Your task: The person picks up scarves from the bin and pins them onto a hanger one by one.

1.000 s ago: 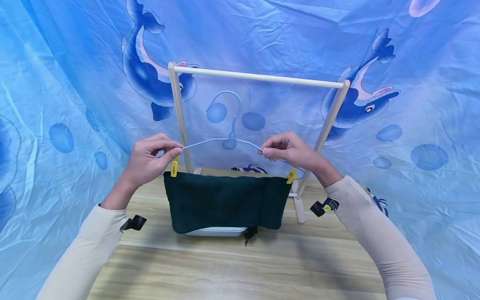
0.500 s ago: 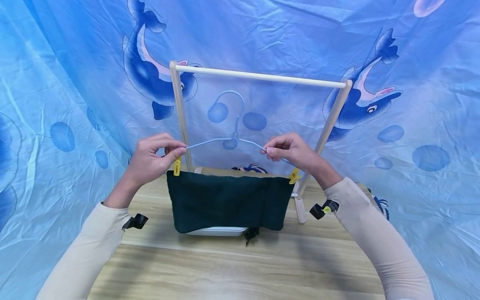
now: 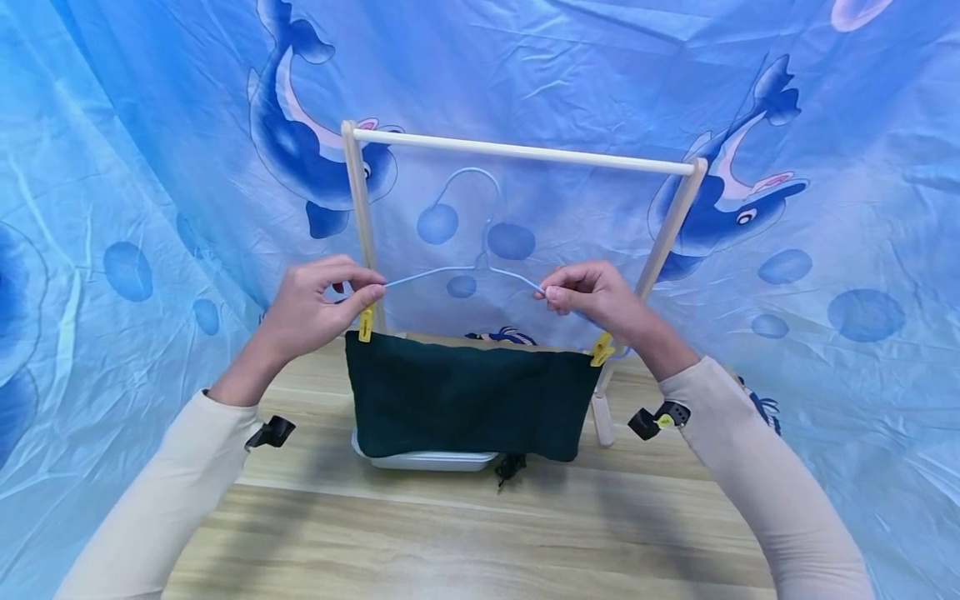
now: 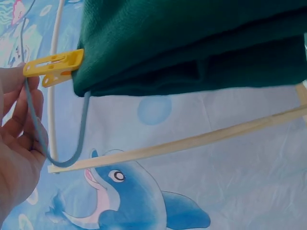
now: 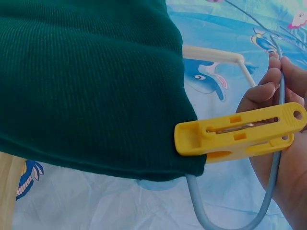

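Note:
A light blue wire hanger (image 3: 450, 269) is held up in front of the rack, its hook just below the rail. My left hand (image 3: 315, 304) pinches its left shoulder between thumb and fingers. On the other shoulder my right hand (image 3: 592, 300) pinches the wire the same way. Below hangs a folded dark green cloth (image 3: 472, 396), seemingly a knitted piece. A yellow clothespin (image 4: 55, 64) grips its left corner in the left wrist view. Another yellow clothespin (image 5: 240, 132) grips the opposite corner in the right wrist view. The hanger's lower bar is hidden by the cloth.
A wooden rack with a white rail (image 3: 525, 152) stands behind the hanger. Partly covered by the cloth, a white tray (image 3: 435, 461) sits on the wooden table (image 3: 465, 533), with a dark green tassel-like bit (image 3: 512, 468) beside it. A blue dolphin-print curtain (image 3: 585, 75) surrounds the table.
Both hands have moved right and slightly up with the hanger and cloth. The hook has risen closer to the rail, and more of the white tray shows.

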Tool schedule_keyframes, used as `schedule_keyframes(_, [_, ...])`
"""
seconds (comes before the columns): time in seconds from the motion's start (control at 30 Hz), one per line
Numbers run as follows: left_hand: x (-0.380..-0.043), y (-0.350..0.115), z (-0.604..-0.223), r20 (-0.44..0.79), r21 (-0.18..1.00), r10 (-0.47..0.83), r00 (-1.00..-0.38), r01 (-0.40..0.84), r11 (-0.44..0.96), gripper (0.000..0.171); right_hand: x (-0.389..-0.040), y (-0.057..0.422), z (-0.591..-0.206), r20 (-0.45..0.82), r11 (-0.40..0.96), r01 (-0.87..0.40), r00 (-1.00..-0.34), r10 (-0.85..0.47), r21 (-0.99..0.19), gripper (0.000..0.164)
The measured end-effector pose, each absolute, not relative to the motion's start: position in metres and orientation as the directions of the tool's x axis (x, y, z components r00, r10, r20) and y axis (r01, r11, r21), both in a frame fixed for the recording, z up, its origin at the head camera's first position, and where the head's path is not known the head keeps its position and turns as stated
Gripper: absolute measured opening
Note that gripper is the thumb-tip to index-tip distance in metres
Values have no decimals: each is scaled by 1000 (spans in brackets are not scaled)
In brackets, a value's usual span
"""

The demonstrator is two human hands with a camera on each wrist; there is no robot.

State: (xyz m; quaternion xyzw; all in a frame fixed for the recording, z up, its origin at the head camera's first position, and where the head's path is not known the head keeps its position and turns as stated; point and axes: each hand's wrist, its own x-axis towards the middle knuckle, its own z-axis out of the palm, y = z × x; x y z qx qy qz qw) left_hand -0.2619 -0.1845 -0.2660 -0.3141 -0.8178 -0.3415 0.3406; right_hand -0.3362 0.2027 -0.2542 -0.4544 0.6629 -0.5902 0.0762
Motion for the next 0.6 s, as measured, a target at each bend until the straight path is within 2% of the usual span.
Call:
schedule_keyframes(0.13, [-263, -182, -262, 761, 382, 252, -598, 726, 571, 16, -333, 211, -253, 446, -98, -526, -590, -673, -845, 20])
schedule_keyframes(0.3, [-266, -185, -260, 740, 470, 132, -659, 648, 600, 18, -328, 224, -252, 476, -97, -549, -606, -637, -830, 22])
schedule_keyframes(0.47, [-271, -191, -260, 665, 580, 2, -746, 519, 628, 31, -324, 238, -251, 502, -100, -565, -620, -604, -819, 23])
schedule_keyframes(0.6, [-277, -197, -265, 612, 639, -56, -789, 452, 622, 38, -320, 249, -250, 506, -91, -566, -639, -579, -819, 23])
